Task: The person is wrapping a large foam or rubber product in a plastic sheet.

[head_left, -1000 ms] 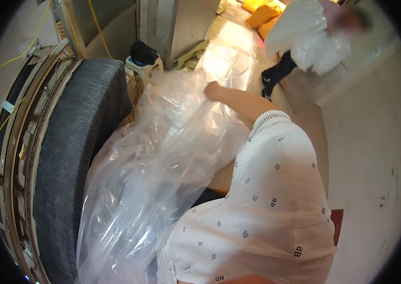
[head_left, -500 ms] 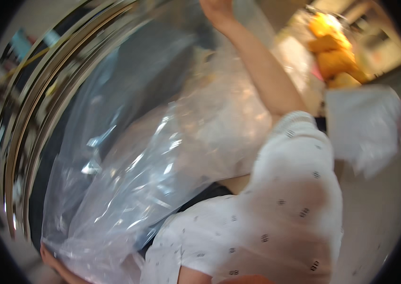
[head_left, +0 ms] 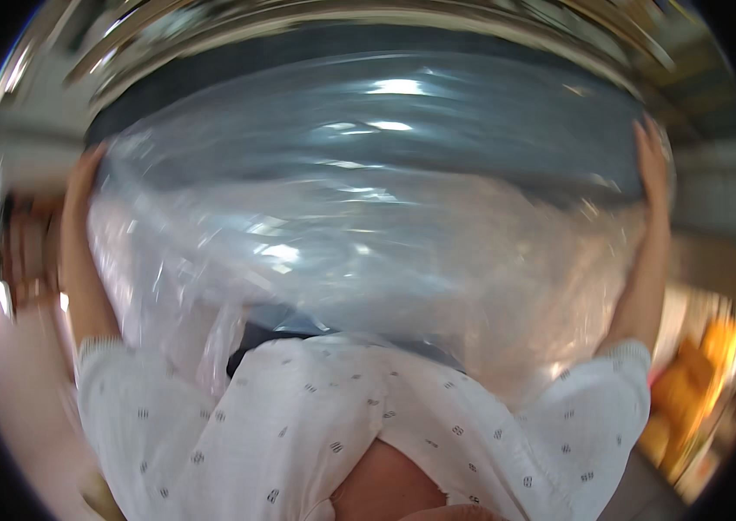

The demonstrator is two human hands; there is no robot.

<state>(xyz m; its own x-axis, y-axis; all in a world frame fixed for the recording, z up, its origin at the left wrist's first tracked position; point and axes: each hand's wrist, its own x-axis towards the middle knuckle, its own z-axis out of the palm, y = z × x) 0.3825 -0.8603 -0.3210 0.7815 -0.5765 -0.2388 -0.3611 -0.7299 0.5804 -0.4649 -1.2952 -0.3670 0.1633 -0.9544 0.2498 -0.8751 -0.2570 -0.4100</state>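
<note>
The clear plastic sheet (head_left: 368, 260) is now spread wide across the middle of my view, over the dark grey drum (head_left: 368, 113) with its metal rim (head_left: 368, 17). Half a second ago it hung crumpled at the left side and only one arm was raised; now both arms are up and the sheet is pulled between them. At the left edge of the sheet, my left hand (head_left: 81, 178) lies against the plastic, but I cannot tell if the fingers close on it, because the picture is blurred. My white patterned shirt (head_left: 324, 425) fills the lower part. At the right edge, my right hand (head_left: 653, 165) presses on the plastic with the fingers stretched upward. The room behind is blurred; I see pale floor at the left and yellow things (head_left: 698, 382) at the lower right.
</note>
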